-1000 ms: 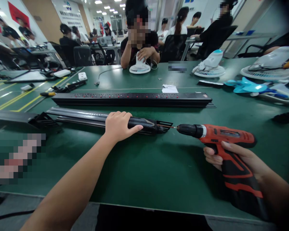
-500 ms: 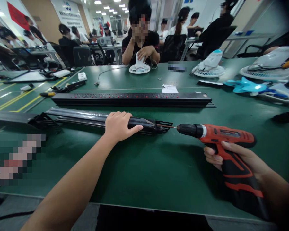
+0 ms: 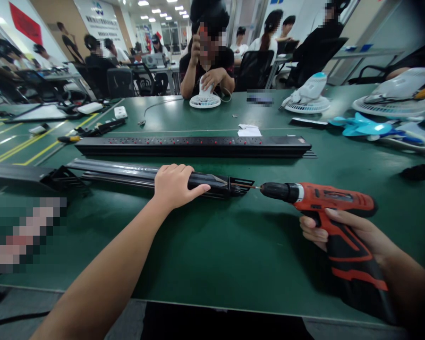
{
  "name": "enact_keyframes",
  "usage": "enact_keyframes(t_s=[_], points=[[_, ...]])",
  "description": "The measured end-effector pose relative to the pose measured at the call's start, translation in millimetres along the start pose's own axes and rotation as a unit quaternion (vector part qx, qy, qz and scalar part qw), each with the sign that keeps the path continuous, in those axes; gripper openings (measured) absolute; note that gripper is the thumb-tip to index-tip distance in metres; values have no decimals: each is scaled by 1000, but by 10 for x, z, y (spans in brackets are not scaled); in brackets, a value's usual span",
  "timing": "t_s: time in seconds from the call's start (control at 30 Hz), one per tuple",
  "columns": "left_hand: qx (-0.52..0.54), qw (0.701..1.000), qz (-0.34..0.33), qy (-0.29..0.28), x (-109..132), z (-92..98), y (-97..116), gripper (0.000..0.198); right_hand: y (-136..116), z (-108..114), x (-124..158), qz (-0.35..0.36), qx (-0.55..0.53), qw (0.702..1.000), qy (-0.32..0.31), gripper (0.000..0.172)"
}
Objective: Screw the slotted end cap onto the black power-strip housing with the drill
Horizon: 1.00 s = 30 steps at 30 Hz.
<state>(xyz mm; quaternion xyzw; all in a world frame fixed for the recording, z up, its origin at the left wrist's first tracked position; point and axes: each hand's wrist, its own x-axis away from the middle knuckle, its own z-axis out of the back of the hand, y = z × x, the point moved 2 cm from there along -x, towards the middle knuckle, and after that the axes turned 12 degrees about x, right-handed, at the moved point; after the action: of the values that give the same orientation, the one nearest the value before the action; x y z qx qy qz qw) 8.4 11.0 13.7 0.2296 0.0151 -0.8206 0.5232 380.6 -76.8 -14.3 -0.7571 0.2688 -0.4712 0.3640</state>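
A long black metal housing [image 3: 134, 174] lies across the green table [image 3: 212, 255], with a slotted bracket [image 3: 241, 184] at its right end. My left hand [image 3: 173, 186] is wrapped over the housing near that end, thumb pointing right. Gripped in my right hand [image 3: 350, 231] is a red and black cordless drill [image 3: 333, 196], held level and aimed left. Its long thin bit [image 3: 251, 187] reaches into the bracket end; the tip's exact contact is hidden. Behind the housing lies a long black power strip [image 3: 194, 147] with a row of red-marked sockets.
Another dark housing [image 3: 17, 174] lies at the left. Across the table a person rests a hand on a white fan [image 3: 205, 98]. More fans [image 3: 308, 97] and blue fan blades [image 3: 364, 125] sit at the right. White paper [image 3: 249, 131] lies behind the power strip.
The person across the table has shifted their head and raised hand slightly. My hands, the drill and the housing look the same.
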Motion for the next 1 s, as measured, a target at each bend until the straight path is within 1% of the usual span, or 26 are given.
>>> enact_keyframes(t_s=[0.3,0.43,0.53,0.7,0.87,1.0], points=[[-1,1000,-7,5,-2,-3,-9,69,-33,-55,23,2,5,1000,-5,32],[4,1000,-8,7,-1,1,-6,69,-43,-61,24,10,5,1000,11,31],[3,1000,-7,6,-1,2,-2,69,-47,-71,26,5,3,1000,9,32],[-2,1000,0,-1,-4,3,3,68,-37,-45,20,6,-1,1000,16,30],[2,1000,0,-1,-7,9,6,69,-17,-15,16,4,1,1000,3,31],[5,1000,-4,2,-5,7,4,68,-26,-34,20,9,2,1000,18,31]])
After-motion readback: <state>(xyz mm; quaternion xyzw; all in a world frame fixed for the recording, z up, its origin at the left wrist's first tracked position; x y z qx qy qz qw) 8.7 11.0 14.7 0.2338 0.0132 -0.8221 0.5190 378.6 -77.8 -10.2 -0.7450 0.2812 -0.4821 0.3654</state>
